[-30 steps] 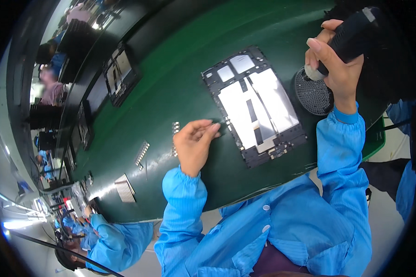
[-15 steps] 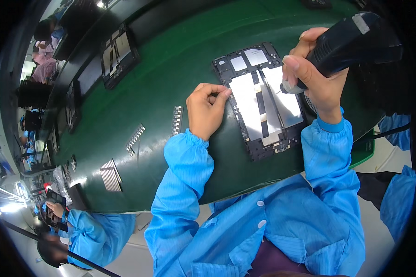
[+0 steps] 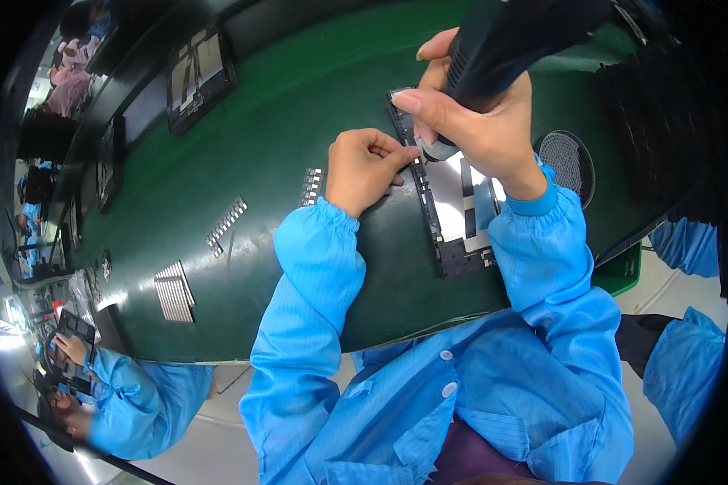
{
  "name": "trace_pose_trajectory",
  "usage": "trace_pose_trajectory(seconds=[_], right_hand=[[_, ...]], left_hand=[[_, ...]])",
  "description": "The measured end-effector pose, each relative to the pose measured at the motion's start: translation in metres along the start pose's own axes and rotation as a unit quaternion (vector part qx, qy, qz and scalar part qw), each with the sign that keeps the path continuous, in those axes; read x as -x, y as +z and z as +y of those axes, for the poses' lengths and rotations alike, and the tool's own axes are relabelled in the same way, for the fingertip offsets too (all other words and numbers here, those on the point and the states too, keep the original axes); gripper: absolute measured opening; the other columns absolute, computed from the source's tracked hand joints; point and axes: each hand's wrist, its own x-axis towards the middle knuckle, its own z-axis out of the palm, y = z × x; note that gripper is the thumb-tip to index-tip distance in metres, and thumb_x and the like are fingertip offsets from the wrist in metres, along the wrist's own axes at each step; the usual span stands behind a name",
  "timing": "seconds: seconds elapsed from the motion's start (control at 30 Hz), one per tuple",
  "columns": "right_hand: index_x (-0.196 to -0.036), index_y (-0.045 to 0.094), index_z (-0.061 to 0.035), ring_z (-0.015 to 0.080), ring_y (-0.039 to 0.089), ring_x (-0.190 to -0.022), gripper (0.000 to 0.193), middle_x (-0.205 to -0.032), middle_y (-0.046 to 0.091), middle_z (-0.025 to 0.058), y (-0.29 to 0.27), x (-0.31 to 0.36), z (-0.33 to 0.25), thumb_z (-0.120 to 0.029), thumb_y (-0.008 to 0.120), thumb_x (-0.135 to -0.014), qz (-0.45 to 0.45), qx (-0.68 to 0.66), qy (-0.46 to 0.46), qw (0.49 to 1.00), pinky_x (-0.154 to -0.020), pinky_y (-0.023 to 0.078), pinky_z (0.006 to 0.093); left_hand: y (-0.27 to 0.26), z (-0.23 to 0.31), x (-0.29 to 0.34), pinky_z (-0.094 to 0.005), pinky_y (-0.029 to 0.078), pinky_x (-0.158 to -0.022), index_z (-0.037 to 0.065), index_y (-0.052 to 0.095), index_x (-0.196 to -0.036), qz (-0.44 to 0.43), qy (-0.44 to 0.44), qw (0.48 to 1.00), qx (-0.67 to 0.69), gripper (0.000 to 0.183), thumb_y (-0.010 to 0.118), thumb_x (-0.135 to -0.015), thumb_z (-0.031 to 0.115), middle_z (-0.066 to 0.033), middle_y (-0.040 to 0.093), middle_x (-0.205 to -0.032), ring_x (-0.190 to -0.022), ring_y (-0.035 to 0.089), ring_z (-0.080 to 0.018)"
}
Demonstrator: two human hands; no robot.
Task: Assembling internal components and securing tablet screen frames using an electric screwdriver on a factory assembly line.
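An opened tablet (image 3: 450,210) with a black frame and silvery inner plates lies on the green work surface, partly hidden by my right hand (image 3: 489,133). That hand is wrapped round a black electric screwdriver (image 3: 510,48), whose lower end points down at the tablet's left edge. At that same edge, my left hand (image 3: 364,171) has thumb and forefinger pinched together beside the screwdriver's nose. What the pinch holds, if anything, is too small to make out. Just left of this hand lies a dark strip (image 3: 311,187) with pale pads.
Another padded strip (image 3: 226,226) and a fan of pale strips (image 3: 174,293) lie further left. A round mesh-patterned dish (image 3: 566,168) stands right of my right wrist. A second opened tablet (image 3: 201,77) rests at the back left. One co-worker in blue (image 3: 150,412) sits lower left.
My right hand has brought the screwdriver leftward, from over the tablet's middle to its left edge beside my left fingers. The round dish has come into fuller view.
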Motion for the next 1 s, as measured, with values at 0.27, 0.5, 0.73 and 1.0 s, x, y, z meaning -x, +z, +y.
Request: trace_pose_trajectory(seconds=[0.27,0.5,0.73,1.0], right_hand=[[-0.103,0.05,0.004,0.0099,0.057,-0.052,0.031,-0.062,0.058,0.005,0.009,-0.002,0.021,0.003,0.068,-0.077,-0.01,0.004,0.011,1.0,-0.049,0.044,0.0219],[-0.102,0.05,0.0038,0.01,0.057,-0.051,0.031,-0.062,0.058,0.0047,0.01,-0.003,0.025,0.001,0.069,-0.078,-0.017,0.008,0.02,1.0,-0.05,0.044,0.0215],[-0.101,0.05,0.0035,0.0098,0.057,-0.052,0.031,-0.063,0.06,0.0054,0.01,-0.002,0.026,0.001,0.069,-0.077,-0.023,-0.002,0.036,0.999,-0.05,0.044,0.0212],[-0.095,0.055,0.0031,0.0067,0.056,-0.062,0.032,-0.066,0.06,0.0034,0.023,0.003,0.021,0.0,0.076,-0.071,-0.054,0.017,0.019,0.998,-0.057,0.047,0.0211]], left_hand=[[-0.001,0.004,-0.003,-0.0241,0.049,-0.044,-0.007,0.065,-0.074,-0.021,-0.018,0.999,0.026,0.013,0.07,-0.074,0.006,-0.0093,0.063,-0.063,-0.052,0.063,-0.0142],[0.0,0.006,-0.002,-0.0246,0.049,-0.046,-0.007,0.065,-0.074,-0.013,-0.016,0.999,0.027,0.011,0.067,-0.074,0.004,-0.0097,0.063,-0.063,-0.052,0.063,-0.0149],[0.0,0.006,-0.002,-0.0249,0.049,-0.046,-0.007,0.065,-0.074,-0.014,-0.023,0.999,0.028,0.011,0.067,-0.075,0.003,-0.01,0.063,-0.063,-0.052,0.063,-0.0151],[0.0,-0.003,-0.004,-0.0278,0.05,-0.047,-0.007,0.064,-0.074,0.007,0.008,1.0,0.019,0.008,0.064,-0.074,0.001,-0.0109,0.064,-0.064,-0.053,0.064,-0.0168]])
